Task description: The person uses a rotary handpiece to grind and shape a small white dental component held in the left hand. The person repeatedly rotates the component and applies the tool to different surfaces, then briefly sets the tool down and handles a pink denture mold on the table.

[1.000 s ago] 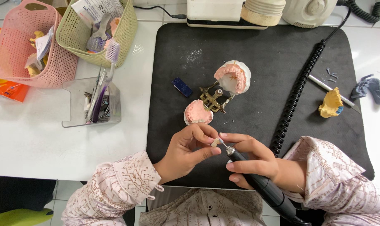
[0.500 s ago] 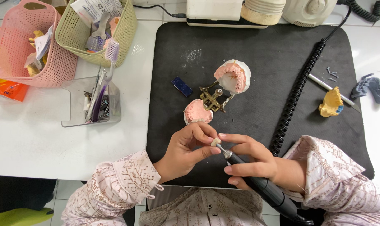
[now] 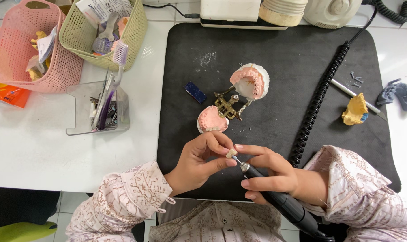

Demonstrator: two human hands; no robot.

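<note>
L hand point(image 3: 199, 161) w/ tooth point(image 3: 231, 153), R hand point(image 3: 268, 172) w/ handpiece point(image 3: 279, 201), near mat point(image 3: 284, 58) front edge.

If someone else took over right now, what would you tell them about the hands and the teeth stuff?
Left hand: pinches a small tooth piece at its fingertips.
Right hand: grips the black handpiece, its tip at the tooth piece.
Open jaw model with pink gums lies on the black mat, just beyond the hands.
Done: tooth piece is off the model, in hand.
Left: how far the grinding has got cannot be told.
</note>
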